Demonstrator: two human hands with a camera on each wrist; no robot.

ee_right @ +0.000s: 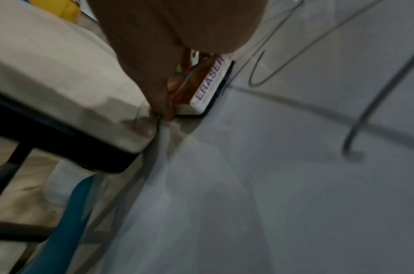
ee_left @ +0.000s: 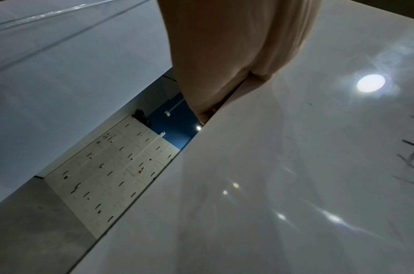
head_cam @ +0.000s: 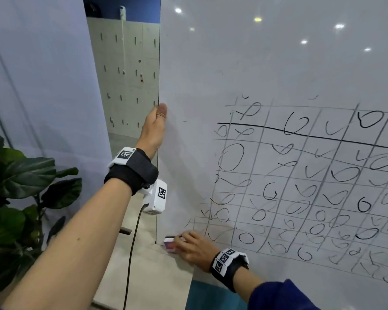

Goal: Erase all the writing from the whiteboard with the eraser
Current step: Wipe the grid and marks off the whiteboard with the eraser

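Note:
The whiteboard (head_cam: 244,70) fills the right of the head view, with a drawn grid of circles and ticks (head_cam: 311,182) over its lower right. My left hand (head_cam: 155,126) grips the board's left edge, thumb on the front face, fingers hidden behind; the left hand (ee_left: 224,61) shows the same grip in the left wrist view. My right hand (head_cam: 194,248) holds the eraser (head_cam: 171,242) against the board near its lower left corner. In the right wrist view the eraser (ee_right: 209,83), marked ERASER, lies with its dark felt on the board under my right hand (ee_right: 168,52).
A beige table (head_cam: 148,276) stands against the board just below the eraser. A large-leafed plant (head_cam: 20,198) is at the left. Lockers (head_cam: 126,74) show through the gap beside the board. A black cable (head_cam: 132,249) hangs from my left wrist camera.

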